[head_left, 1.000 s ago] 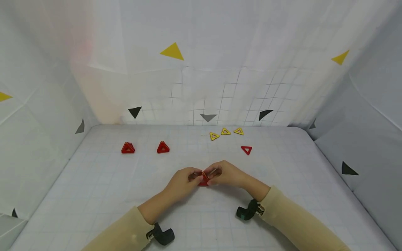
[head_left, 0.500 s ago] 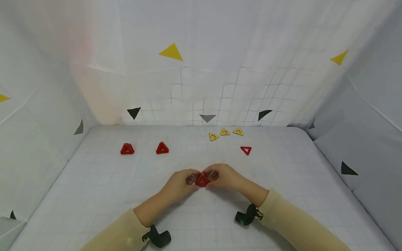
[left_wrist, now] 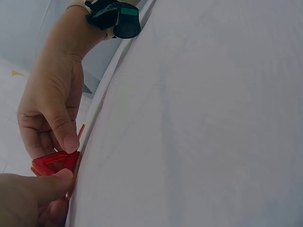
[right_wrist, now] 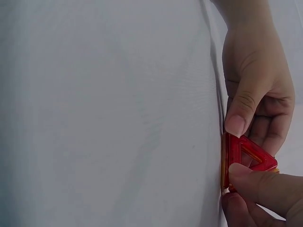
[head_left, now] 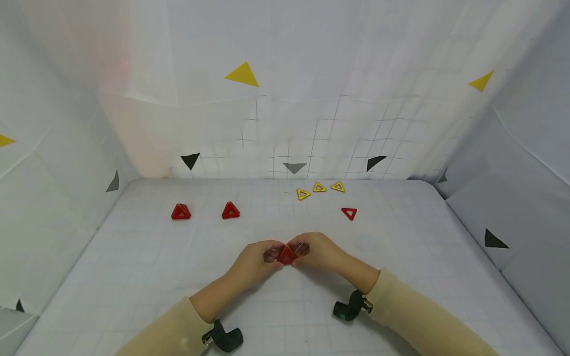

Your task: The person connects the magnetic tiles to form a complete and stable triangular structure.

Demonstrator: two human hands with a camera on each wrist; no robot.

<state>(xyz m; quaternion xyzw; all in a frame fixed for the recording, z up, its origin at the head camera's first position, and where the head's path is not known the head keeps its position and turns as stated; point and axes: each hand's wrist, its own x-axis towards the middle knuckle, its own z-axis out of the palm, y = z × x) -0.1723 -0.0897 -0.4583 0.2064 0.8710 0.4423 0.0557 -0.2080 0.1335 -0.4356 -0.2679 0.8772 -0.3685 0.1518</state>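
Slightly below the centre of the head view, a pyramid of red triangular magnetic tiles (head_left: 287, 255) stands on the white table between the two hands. My left hand (head_left: 256, 259) pinches its left side between thumb and fingers. From the right, my right hand (head_left: 318, 252) pinches the other side. In the left wrist view the red tiles (left_wrist: 49, 163) lean together at their edges, a thumb on either side. The right wrist view shows a red tile's open triangular middle (right_wrist: 265, 163) and an orange-tinted edge; fingertips behind it are partly hidden.
Two more red pyramids stand at the back left, one farther left (head_left: 180, 211) and one nearer the middle (head_left: 230, 210). A flat red triangle (head_left: 349, 213) lies at back right. Several small yellow triangles, one leftmost (head_left: 303, 194), lie near the back wall (head_left: 285, 118).
Both hands have shifted slightly toward the front, and their thumbs have moved lower, uncovering the pyramid's front face. Over the last half second hardly anything moves.
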